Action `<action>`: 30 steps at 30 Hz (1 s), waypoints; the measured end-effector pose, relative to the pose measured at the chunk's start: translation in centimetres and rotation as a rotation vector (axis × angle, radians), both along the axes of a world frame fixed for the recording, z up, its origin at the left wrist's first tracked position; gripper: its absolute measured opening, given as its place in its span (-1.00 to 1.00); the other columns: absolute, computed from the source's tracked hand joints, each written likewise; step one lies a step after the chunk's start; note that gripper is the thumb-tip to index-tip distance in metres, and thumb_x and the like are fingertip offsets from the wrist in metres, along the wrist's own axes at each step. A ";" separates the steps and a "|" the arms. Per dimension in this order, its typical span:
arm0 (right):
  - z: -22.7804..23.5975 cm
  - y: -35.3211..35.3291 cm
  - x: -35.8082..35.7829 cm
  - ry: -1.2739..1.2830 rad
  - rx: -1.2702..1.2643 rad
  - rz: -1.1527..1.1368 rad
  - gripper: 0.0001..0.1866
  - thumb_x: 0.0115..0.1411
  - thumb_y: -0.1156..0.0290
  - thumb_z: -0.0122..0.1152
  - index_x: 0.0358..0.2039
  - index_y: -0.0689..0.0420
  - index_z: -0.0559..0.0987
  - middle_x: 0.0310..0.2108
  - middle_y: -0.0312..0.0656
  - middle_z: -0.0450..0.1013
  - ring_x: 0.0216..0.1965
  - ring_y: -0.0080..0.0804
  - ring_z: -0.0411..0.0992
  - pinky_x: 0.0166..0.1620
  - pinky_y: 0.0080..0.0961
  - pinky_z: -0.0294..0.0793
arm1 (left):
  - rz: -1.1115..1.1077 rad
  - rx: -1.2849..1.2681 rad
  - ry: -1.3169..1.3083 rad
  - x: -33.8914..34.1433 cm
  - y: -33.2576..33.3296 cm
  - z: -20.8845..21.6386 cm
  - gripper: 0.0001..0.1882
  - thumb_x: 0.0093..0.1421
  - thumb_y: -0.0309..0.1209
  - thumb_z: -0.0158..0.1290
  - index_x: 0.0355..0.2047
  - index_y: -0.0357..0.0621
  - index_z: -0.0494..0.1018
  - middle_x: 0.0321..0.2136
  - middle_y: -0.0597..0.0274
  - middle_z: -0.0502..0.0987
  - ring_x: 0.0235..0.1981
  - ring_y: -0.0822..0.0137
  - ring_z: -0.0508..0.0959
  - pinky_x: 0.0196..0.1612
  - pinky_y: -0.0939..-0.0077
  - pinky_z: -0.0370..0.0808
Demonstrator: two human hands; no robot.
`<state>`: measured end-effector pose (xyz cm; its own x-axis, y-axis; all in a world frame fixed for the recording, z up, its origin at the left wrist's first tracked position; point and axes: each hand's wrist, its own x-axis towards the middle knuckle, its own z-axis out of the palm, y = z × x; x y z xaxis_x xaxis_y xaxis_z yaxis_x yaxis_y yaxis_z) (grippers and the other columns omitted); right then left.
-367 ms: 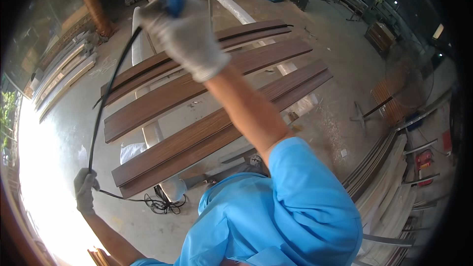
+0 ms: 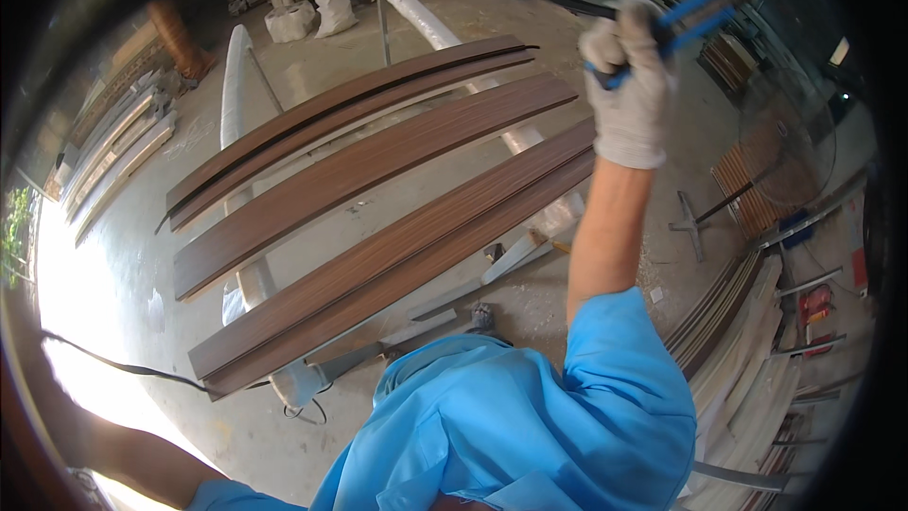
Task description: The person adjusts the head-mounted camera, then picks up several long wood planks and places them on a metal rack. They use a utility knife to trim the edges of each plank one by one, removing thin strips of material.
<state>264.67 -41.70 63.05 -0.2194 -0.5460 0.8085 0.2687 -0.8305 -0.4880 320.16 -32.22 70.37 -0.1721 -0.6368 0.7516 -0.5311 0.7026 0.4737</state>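
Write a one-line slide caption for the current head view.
A gloved right hand holds up a blue tool, with brown planks lying across white-wrapped supports.

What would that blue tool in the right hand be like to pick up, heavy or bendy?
The blue tool probably feels manageable rather than heavy: the gloved right hand alone holds it aloft. It looks stiff, since its long body projects straight from the fist without drooping.

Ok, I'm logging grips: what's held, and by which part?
The right hand holds a blue tool near its lower end. Whether it also grips the black strip cannot be told; the left hand is out of view.
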 end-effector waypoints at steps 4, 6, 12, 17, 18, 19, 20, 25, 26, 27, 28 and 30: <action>-4.2 2.3 -12.8 -0.152 0.310 -0.254 -0.81 0.18 0.46 0.36 -0.23 0.24 0.58 -0.45 -0.25 0.46 -0.57 -0.59 0.36 -0.52 -0.65 0.27 | -0.149 0.516 -0.220 -17.7 -5.7 -7.8 -0.80 0.09 -0.54 0.16 -0.24 -0.28 0.59 -0.36 0.18 0.53 -0.41 0.38 0.51 -0.36 0.51 0.44; -7.4 3.3 -17.4 -0.122 0.498 -0.347 -0.81 0.17 0.49 0.35 -0.22 0.25 0.57 -0.41 -0.21 0.50 -0.53 -0.55 0.42 -0.47 -0.64 0.37 | -0.219 0.690 -0.316 -24.5 -8.4 -12.8 -0.83 0.16 -0.45 0.18 -0.23 -0.22 0.58 -0.44 0.12 0.60 -0.47 0.33 0.56 -0.37 0.44 0.49; -16.2 3.6 -24.0 0.060 0.890 -0.287 -0.83 0.14 0.55 0.32 -0.23 0.24 0.59 -0.41 -0.22 0.55 -0.40 -0.47 0.56 -0.32 -0.58 0.60 | -0.291 0.868 -0.406 -39.9 -8.9 -22.2 -0.64 0.18 -0.28 0.18 -0.05 -0.17 0.51 -0.45 0.11 0.58 -0.47 0.35 0.55 -0.37 0.36 0.47; -19.9 2.1 -25.5 0.043 0.976 -0.221 -0.84 0.15 0.53 0.32 -0.24 0.22 0.60 -0.39 -0.23 0.56 -0.41 -0.49 0.56 -0.32 -0.58 0.60 | -0.238 0.465 -0.395 -49.5 -8.8 -25.2 -0.76 0.21 -0.30 0.14 -0.16 -0.10 0.52 -0.34 0.03 0.59 -0.36 -0.01 0.60 -0.28 0.19 0.49; -20.3 1.9 -25.7 0.038 0.985 -0.221 -0.84 0.15 0.52 0.32 -0.24 0.22 0.60 -0.39 -0.24 0.56 -0.41 -0.49 0.56 -0.32 -0.57 0.60 | -0.199 0.528 -0.431 -50.5 -8.9 -25.4 -0.78 0.21 -0.31 0.14 -0.18 -0.10 0.53 -0.34 0.04 0.59 -0.34 -0.02 0.59 -0.27 0.18 0.48; -20.6 1.8 -26.0 0.031 1.003 -0.216 -0.84 0.15 0.52 0.32 -0.23 0.22 0.60 -0.39 -0.24 0.56 -0.41 -0.49 0.56 -0.32 -0.58 0.60 | -0.176 0.556 -0.446 -51.4 -9.1 -25.6 -0.80 0.21 -0.31 0.14 -0.20 -0.10 0.53 -0.35 0.05 0.58 -0.33 -0.03 0.59 -0.26 0.17 0.48; -20.8 1.7 -26.2 0.021 1.022 -0.222 -0.84 0.16 0.51 0.32 -0.23 0.22 0.60 -0.39 -0.24 0.56 -0.41 -0.49 0.56 -0.32 -0.58 0.60 | -0.154 0.583 -0.462 -52.1 -9.2 -25.7 -0.82 0.21 -0.31 0.14 -0.22 -0.09 0.53 -0.35 0.06 0.58 -0.32 -0.04 0.58 -0.25 0.16 0.48; -21.5 1.3 -28.1 -0.027 1.026 -0.274 -0.83 0.15 0.52 0.33 -0.23 0.24 0.60 -0.39 -0.23 0.56 -0.41 -0.49 0.56 -0.33 -0.59 0.60 | -0.248 0.523 -0.319 -54.6 -9.6 -25.7 -0.86 0.21 -0.34 0.13 -0.29 -0.11 0.54 -0.37 0.07 0.57 -0.36 0.01 0.58 -0.30 0.19 0.47; -21.6 1.2 -28.5 -0.044 0.985 -0.251 -0.83 0.15 0.52 0.32 -0.23 0.24 0.60 -0.38 -0.22 0.56 -0.41 -0.49 0.56 -0.33 -0.60 0.60 | -0.272 0.549 -0.325 -55.0 -9.7 -25.6 -0.87 0.22 -0.34 0.13 -0.30 -0.11 0.54 -0.37 0.08 0.57 -0.37 0.02 0.58 -0.32 0.19 0.47; -21.7 1.2 -28.9 -0.060 0.943 -0.228 -0.83 0.15 0.52 0.32 -0.23 0.25 0.60 -0.38 -0.22 0.56 -0.41 -0.49 0.56 -0.33 -0.60 0.60 | -0.267 0.529 -0.317 -55.2 -9.6 -25.4 -0.87 0.22 -0.34 0.13 -0.31 -0.12 0.54 -0.38 0.08 0.57 -0.38 0.03 0.58 -0.32 0.19 0.47; -21.7 1.2 -29.3 -0.109 0.930 -0.193 -0.83 0.15 0.53 0.32 -0.23 0.25 0.60 -0.38 -0.21 0.56 -0.41 -0.49 0.56 -0.32 -0.60 0.60 | -0.268 0.525 -0.306 -55.4 -9.6 -25.3 -0.87 0.22 -0.34 0.13 -0.32 -0.12 0.53 -0.39 0.08 0.56 -0.39 0.03 0.58 -0.33 0.19 0.47; -21.7 1.3 -29.9 -0.213 0.923 -0.149 -0.84 0.14 0.54 0.32 -0.24 0.25 0.60 -0.36 -0.21 0.57 -0.41 -0.47 0.56 -0.30 -0.58 0.60 | -0.262 0.521 -0.327 -55.9 -9.6 -25.1 -0.87 0.22 -0.33 0.13 -0.33 -0.12 0.52 -0.42 0.09 0.55 -0.40 0.04 0.59 -0.34 0.19 0.47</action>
<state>234.81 -40.39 41.35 -0.4303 -0.9026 0.0089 0.3499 -0.1759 -0.9201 264.27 -41.80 45.30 -0.5373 -0.8086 0.2397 -0.5474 0.5506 0.6302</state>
